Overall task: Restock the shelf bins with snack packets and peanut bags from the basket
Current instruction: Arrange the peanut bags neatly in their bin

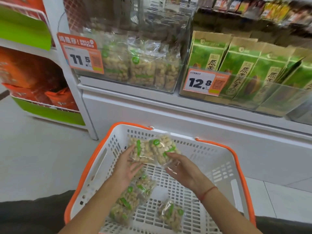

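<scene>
A white basket with an orange rim (211, 159) sits on the floor below the shelf. My left hand (128, 164) holds one clear peanut bag with a green label (140, 150) above the basket. My right hand (182, 168) holds a second peanut bag (164, 147) beside the first; the two bags touch. Several more peanut bags (135, 196) lie on the basket floor, one apart at the front (170, 215). On the shelf above, a clear bin (140, 65) marked 11.5 holds the same peanut bags.
To the right of the peanut bin, a clear bin holds green and tan packets (244, 71) behind a 12.8 price tag (204, 82). An orange and green display stand (33, 78) is at the left. A white cabinet front (185, 119) rises behind the basket.
</scene>
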The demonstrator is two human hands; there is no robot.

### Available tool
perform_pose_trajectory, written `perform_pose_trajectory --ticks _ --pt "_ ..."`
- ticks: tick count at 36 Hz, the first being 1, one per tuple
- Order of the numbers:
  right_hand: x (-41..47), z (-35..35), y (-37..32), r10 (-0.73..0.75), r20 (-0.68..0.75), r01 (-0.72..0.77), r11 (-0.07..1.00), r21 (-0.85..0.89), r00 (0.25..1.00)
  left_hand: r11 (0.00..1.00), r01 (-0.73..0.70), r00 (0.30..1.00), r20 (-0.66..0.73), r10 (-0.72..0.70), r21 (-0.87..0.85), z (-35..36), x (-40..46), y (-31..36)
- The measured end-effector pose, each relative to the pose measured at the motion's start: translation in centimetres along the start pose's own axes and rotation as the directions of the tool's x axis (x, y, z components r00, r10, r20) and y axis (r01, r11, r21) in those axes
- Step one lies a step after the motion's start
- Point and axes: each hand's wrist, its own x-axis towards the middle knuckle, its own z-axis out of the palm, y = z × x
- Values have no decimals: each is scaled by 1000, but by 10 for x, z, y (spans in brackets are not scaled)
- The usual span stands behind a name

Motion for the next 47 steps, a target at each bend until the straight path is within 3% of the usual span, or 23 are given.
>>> perform_pose_trajectory --ticks 4,9,12,15,19,24,29,36,42,47 --pt "-1 11 7 -25 -40 28 997 78 999 992 -3 999 -32 7 123 3 -4 0" --pt "-1 12 6 -24 -119 23 1000 -13 993 978 5 1000 -1 -5 208 -1 -3 -2" --pt "-3 13 5 22 -109 -21 1000 17 994 983 1 998 66 -14 184 3 -4 2" --pt "-3 16 -3 14 -50 -13 1000 27 999 952 -25 987 161 -26 305 5 -8 14" --pt "-7 26 -25 -105 22 108 982 -155 994 775 -97 955 277 -104 624 4 -14 32" --pt "-14 33 -45 -197 98 220 905 -364 975 815 -22 862 424 -278 579 4 -17 43" --pt "-17 23 -60 -229 23 226 930 -289 973 877 -100 913 394 -107 469 -2 -9 41" --pt "-20 13 -48 -161 70 176 913 -369 984 849 -273 944 298 145 453 7 -4 36" --pt "-23 19 -37 -321 81 325 853 -409 944 907 -262 923 360 135 330 20 -12 33" --pt "-30 31 -32 -403 95 397 784 -477 910 787 -383 913 327 243 484 30 -23 43"
